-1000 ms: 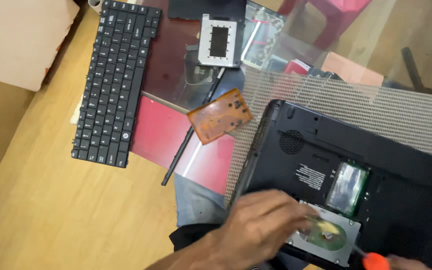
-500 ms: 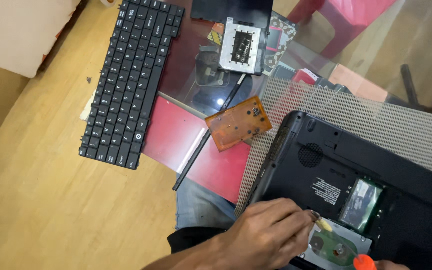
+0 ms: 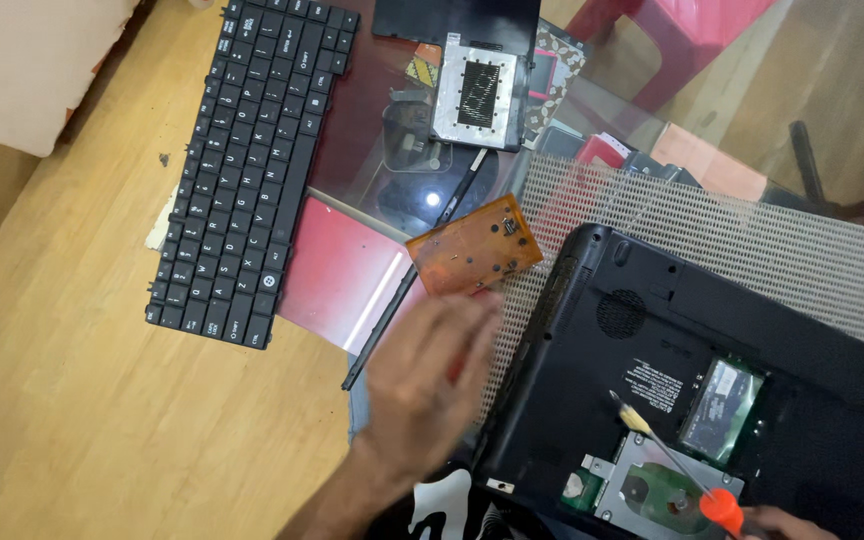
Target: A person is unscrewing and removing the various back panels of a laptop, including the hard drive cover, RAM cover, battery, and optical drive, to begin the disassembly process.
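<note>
Left hand point(image 3: 430, 385) blurred beside laptop point(image 3: 692, 400), fingers spread, grip unclear. Right hand point(image 3: 787, 522) mostly cut off at frame edge, holding screwdriver point(image 3: 674, 462) over laptop's open bay.

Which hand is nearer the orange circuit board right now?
Left. The left hand hovers just below the orange circuit board, fingers nearly reaching it. The right hand sits far off at the bottom right edge, holding the screwdriver over the laptop.
</note>
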